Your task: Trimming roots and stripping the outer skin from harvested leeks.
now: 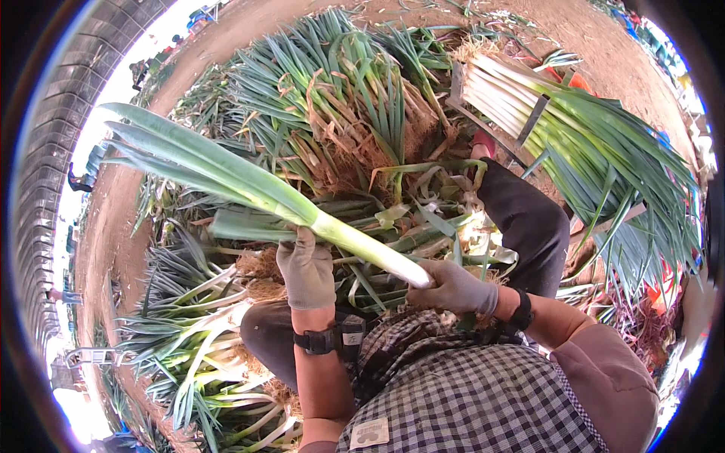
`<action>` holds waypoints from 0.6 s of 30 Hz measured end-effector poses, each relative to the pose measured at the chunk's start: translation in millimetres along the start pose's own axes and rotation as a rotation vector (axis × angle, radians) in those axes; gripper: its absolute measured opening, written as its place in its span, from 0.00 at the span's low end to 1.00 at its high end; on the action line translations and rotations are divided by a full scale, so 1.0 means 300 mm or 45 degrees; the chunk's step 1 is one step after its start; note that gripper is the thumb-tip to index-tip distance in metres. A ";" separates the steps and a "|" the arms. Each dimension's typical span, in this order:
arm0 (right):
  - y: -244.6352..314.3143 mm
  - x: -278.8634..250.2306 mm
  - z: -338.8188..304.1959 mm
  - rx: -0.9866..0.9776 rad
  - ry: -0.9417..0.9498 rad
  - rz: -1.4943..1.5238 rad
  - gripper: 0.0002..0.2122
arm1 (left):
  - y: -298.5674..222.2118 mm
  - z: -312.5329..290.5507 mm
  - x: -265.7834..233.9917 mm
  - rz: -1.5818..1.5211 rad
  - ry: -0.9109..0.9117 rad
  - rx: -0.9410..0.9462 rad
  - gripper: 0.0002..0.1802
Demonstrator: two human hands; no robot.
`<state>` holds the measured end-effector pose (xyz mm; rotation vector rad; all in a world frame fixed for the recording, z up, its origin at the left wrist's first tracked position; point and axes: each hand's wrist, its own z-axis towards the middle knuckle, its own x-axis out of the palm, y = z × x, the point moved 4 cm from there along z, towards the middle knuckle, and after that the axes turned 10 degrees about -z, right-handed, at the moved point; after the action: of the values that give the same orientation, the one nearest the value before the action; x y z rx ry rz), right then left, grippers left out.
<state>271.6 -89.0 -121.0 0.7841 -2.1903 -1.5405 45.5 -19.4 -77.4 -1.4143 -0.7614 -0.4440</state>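
Observation:
A thick leek (351, 235) lies slantwise across the view, its green leaves fanning to the upper left and its white end toward me at the right. My left hand (306, 268), in a grey glove, grips it where the white stalk turns green. Around the white root end closes my right hand (462, 290), gloved as well; what its fingers cover there is hidden. Loose peeled leaves (408, 238) lie beneath the held leek, between my knees.
Ahead stands a big heap of untrimmed leeks (332, 98) with muddy roots. A metal rack (533, 119) at the right holds cleaned leeks (581, 128) in a row. More leeks (204, 340) lie at my left. The ground (113, 249) is bare earth.

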 end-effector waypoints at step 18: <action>0.091 -0.159 0.118 -0.488 -0.741 -0.075 0.24 | 0.014 -0.316 -0.009 0.849 0.071 -0.472 0.13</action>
<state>282.5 -26.2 -106.3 0.3011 -2.1188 -2.3538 66.3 -111.8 -80.6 -1.8884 -0.1293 -0.0990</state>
